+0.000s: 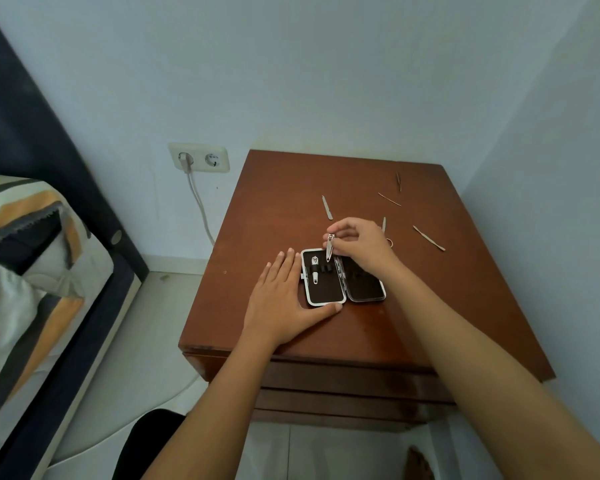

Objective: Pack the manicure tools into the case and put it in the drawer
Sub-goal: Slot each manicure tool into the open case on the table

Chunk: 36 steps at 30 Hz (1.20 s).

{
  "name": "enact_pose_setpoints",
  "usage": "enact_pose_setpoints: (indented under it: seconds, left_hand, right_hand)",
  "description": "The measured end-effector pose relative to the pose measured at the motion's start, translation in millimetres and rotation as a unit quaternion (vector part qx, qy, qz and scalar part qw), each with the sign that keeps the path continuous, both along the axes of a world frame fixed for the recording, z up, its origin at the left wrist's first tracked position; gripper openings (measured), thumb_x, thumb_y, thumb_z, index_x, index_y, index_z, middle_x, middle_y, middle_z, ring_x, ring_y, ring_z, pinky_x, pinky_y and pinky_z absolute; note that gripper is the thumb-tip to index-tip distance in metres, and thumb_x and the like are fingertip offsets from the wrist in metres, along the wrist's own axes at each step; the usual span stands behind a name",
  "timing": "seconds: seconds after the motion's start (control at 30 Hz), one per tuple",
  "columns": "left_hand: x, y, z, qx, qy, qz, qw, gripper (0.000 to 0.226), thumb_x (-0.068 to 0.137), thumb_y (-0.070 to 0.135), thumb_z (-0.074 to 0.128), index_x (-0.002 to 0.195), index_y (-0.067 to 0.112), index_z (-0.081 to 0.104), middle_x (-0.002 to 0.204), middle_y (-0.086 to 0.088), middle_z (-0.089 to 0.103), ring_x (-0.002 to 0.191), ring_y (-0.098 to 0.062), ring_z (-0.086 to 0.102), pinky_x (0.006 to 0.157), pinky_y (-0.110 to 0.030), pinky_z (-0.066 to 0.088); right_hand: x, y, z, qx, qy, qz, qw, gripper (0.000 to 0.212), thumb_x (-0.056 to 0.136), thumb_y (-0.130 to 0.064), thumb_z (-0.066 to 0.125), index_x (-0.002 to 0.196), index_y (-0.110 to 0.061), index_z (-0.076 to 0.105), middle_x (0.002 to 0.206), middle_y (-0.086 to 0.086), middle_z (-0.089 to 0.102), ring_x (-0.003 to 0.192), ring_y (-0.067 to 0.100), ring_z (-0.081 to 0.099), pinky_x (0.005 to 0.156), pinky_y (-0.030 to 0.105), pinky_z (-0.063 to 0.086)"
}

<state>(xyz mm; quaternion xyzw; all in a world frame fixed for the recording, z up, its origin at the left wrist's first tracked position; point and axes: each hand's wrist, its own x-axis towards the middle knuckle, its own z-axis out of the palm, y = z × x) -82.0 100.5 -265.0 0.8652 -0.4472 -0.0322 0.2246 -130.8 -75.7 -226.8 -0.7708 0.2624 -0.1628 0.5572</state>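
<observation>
A small manicure case point(364, 289) lies open on the brown nightstand point(278, 202), dark lining up, with one nail clipper point(315, 270) strapped into its left half. My left hand point(281, 299) rests flat against the case's left side, thumb along its front edge. My right hand point(357, 242) pinches a second small nail clipper point(330, 248) upright over the case's left half. Loose metal tools lie behind: a file point(327, 207), a thin stick point(389, 199), tweezers point(398, 180), a cuticle pusher point(428, 238). Another tool point(384, 224) is partly hidden behind my right hand.
Closed drawer fronts point(343, 382) run below the nightstand top. A bed with striped bedding point(25, 271) and a dark frame stands at the left. A wall socket point(199, 157) with a plugged cable is on the back wall. A wall stands close on the right.
</observation>
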Motion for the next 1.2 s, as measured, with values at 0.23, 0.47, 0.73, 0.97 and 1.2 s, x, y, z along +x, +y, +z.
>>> enact_pose_setpoints:
  seconds: [0.23,0.47,0.73,0.97,1.2]
  left_hand:
    - [1.3,0.6,-1.0,0.002,0.001,-0.002,1.0,0.109,0.068,0.084,0.039,0.149,0.021,0.006,0.159,0.002,0.006,0.145,-0.01,-0.001,0.116,-0.029,-0.002]
    - [1.5,0.0,-2.0,0.004,-0.002,0.002,1.0,0.112,0.062,0.087,0.031,0.149,0.02,0.009,0.159,0.002,0.007,0.145,-0.011,0.0,0.115,-0.028,-0.002]
    - [0.8,0.3,-1.8,-0.009,0.002,0.001,1.0,0.111,0.064,0.085,0.039,0.149,0.02,0.008,0.159,0.004,0.006,0.145,-0.008,-0.001,0.116,-0.027,-0.002]
    - [3.9,-0.3,-6.9,-0.015,-0.015,-0.024,0.999,0.105,0.068,0.082,0.036,0.15,0.021,0.012,0.158,0.008,0.006,0.144,-0.004,0.0,0.115,-0.026,-0.003]
    - [5.8,0.6,-10.2,-0.011,-0.018,-0.032,0.999,0.1,0.069,0.078,0.032,0.149,0.021,0.015,0.158,0.008,0.008,0.144,-0.002,0.003,0.116,-0.025,-0.001]
  right_hand:
    - [-3.1,4.7,8.5,-0.226,0.09,0.093,0.965,0.018,0.078,-0.007,0.063,0.092,-0.011,0.075,0.09,0.004,0.074,0.079,0.011,0.067,0.076,0.012,0.049]
    - [-25.2,7.7,-0.6,-0.336,0.058,0.137,0.93,0.019,0.08,-0.007,0.062,0.095,-0.009,0.074,0.103,0.006,0.073,0.094,0.015,0.066,0.09,0.025,0.05]
    - [-44.0,-37.0,-13.1,-0.274,0.054,-0.197,0.94,0.006,0.078,-0.009,0.065,0.077,-0.008,0.071,0.08,0.009,0.059,0.081,0.026,0.058,0.069,0.027,0.037]
    - [-32.9,-56.9,-22.8,-0.218,0.114,-0.222,0.944,0.016,0.076,-0.024,0.071,0.07,-0.009,0.068,0.078,0.013,0.065,0.083,0.029,0.06,0.07,0.033,0.046]
    - [-26.4,-49.9,-17.2,-0.293,0.217,-0.175,0.915,0.024,0.086,-0.016,0.053,0.081,-0.001,0.07,0.09,0.021,0.067,0.1,0.038,0.055,0.077,0.039,0.048]
